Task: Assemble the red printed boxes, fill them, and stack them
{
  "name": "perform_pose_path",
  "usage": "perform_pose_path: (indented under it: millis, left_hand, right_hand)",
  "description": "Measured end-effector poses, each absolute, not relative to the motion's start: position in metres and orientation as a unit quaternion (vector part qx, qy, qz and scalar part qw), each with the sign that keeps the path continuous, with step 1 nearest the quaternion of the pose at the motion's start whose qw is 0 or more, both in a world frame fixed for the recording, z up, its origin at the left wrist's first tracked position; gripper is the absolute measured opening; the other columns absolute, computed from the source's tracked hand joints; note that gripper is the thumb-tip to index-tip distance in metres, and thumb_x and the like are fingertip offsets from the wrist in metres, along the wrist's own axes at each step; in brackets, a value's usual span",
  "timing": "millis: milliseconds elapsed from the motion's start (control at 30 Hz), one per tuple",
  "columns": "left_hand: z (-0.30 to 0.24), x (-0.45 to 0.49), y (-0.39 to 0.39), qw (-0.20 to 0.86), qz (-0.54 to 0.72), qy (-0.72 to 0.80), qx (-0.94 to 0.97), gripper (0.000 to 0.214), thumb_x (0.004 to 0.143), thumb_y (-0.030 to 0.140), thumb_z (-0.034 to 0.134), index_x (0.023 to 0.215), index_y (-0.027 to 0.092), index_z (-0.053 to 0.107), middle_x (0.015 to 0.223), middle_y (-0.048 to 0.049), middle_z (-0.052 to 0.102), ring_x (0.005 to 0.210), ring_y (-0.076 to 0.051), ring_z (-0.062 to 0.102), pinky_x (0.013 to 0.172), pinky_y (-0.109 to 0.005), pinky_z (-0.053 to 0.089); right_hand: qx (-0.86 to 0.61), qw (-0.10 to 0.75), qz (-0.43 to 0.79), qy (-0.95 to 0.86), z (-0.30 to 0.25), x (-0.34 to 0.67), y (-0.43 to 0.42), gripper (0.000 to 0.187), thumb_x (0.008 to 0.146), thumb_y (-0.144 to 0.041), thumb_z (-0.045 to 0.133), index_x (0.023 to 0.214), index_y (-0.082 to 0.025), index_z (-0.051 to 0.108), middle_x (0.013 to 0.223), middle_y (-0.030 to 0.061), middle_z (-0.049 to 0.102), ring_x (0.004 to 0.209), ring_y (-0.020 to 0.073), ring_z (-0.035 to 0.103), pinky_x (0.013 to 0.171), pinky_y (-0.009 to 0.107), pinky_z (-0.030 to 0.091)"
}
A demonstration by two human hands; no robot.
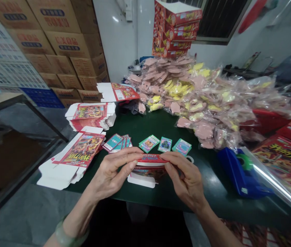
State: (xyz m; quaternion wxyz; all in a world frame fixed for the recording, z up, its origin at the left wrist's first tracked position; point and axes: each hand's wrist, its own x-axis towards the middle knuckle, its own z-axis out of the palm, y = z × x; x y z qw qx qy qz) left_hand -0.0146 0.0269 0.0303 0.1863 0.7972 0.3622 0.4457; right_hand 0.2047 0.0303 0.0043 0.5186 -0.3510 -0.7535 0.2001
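Observation:
Between my two hands is a red printed cardboard box [150, 159], its white end flap hanging down toward me. My left hand [118, 171] pinches the box's left edge with thumb and fingers. At the right end, my right hand [183, 175] grips the same edge in a like pinch. Just beyond the box lie small piles of green-bordered cards [149, 143], and a fanned group of teal cards [115, 142] is nearest my left fingertips. A white ring, perhaps a tape roll [190, 159], peeks out behind my right hand.
Flattened red boxes [83, 147] are stacked at the left. Bagged pink and yellow pieces [178, 85] heap up at the back, below stacked red boxes [176, 31]. A blue tape dispenser [238, 175] stands at the right, beside a clear film-like sheet and more red boxes [289, 161].

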Motion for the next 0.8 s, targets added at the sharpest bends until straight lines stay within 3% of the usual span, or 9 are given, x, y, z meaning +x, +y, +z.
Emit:
perform_pose_path:
  millis: [133, 233, 333, 500, 600, 700, 800]
  left_hand:
    - [0.021, -0.014, 0.024, 0.153, 0.459, 0.349, 0.802, 0.034, 0.086, 0.009, 0.046, 0.114, 0.019, 0.063, 0.113, -0.0115, 0.067, 0.105, -0.02, 0.063, 0.089, -0.035, 0.053]
    - [0.012, -0.011, 0.023, 0.129, 0.478, 0.333, 0.802, 0.035, 0.084, 0.013, 0.052, 0.118, 0.018, 0.06, 0.117, -0.0139, 0.064, 0.106, -0.023, 0.062, 0.087, -0.037, 0.054]
    - [0.003, -0.004, 0.025, 0.088, 0.509, 0.336, 0.788, 0.039, 0.078, 0.012, 0.064, 0.116, 0.02, 0.06, 0.114, -0.0123, 0.064, 0.101, -0.022, 0.064, 0.083, -0.034, 0.056]
    - [-0.011, 0.004, 0.031, 0.057, 0.559, 0.352, 0.748, 0.041, 0.077, 0.004, 0.063, 0.114, 0.024, 0.061, 0.12, -0.0095, 0.06, 0.101, -0.02, 0.063, 0.084, -0.035, 0.054]
    - [-0.021, 0.006, 0.034, 0.052, 0.571, 0.37, 0.731, 0.041, 0.075, 0.005, 0.065, 0.11, 0.026, 0.064, 0.117, -0.0057, 0.062, 0.099, -0.019, 0.063, 0.084, -0.033, 0.054]
    - [-0.029, 0.01, 0.034, 0.082, 0.608, 0.405, 0.678, 0.051, 0.07, 0.007, 0.071, 0.116, 0.028, 0.061, 0.108, -0.0021, 0.066, 0.09, -0.016, 0.065, 0.08, -0.026, 0.055]
    - [-0.031, 0.016, 0.032, 0.151, 0.653, 0.434, 0.603, 0.064, 0.068, 0.011, 0.074, 0.126, 0.027, 0.053, 0.1, -0.0003, 0.069, 0.085, -0.015, 0.067, 0.074, -0.021, 0.057]
  right_hand:
    - [-0.354, 0.534, 0.159, -0.751, -0.003, 0.202, 0.029, 0.032, 0.086, -0.007, 0.049, 0.11, -0.024, 0.061, 0.103, 0.0062, 0.064, 0.094, 0.0167, 0.063, 0.081, 0.031, 0.053]
    - [-0.344, 0.544, 0.122, -0.756, -0.012, 0.201, 0.03, 0.035, 0.085, -0.008, 0.049, 0.115, -0.024, 0.059, 0.107, 0.0083, 0.063, 0.096, 0.0183, 0.063, 0.08, 0.033, 0.054]
    - [-0.33, 0.55, 0.085, -0.763, -0.018, 0.198, 0.032, 0.038, 0.084, -0.012, 0.053, 0.12, -0.024, 0.056, 0.109, 0.0099, 0.062, 0.098, 0.0196, 0.063, 0.079, 0.033, 0.055]
    - [-0.357, 0.523, 0.107, -0.767, -0.021, 0.204, 0.031, 0.043, 0.086, -0.014, 0.052, 0.127, -0.026, 0.05, 0.112, 0.0083, 0.062, 0.098, 0.0184, 0.062, 0.077, 0.031, 0.056]
    - [-0.478, 0.532, 0.079, -0.694, -0.027, 0.248, 0.027, 0.044, 0.085, -0.021, 0.054, 0.129, -0.023, 0.047, 0.11, 0.0091, 0.06, 0.08, 0.0152, 0.063, 0.065, 0.027, 0.054]
    - [-0.664, 0.536, -0.025, -0.521, -0.034, 0.325, 0.017, 0.034, 0.085, -0.031, 0.052, 0.116, -0.017, 0.057, 0.088, 0.0062, 0.058, 0.066, 0.0146, 0.056, 0.063, 0.03, 0.05]
    - [-0.786, 0.432, -0.054, -0.438, -0.037, 0.4, 0.005, 0.035, 0.077, -0.038, 0.055, 0.097, -0.013, 0.066, 0.08, 0.0082, 0.059, 0.069, 0.0196, 0.054, 0.067, 0.035, 0.046]
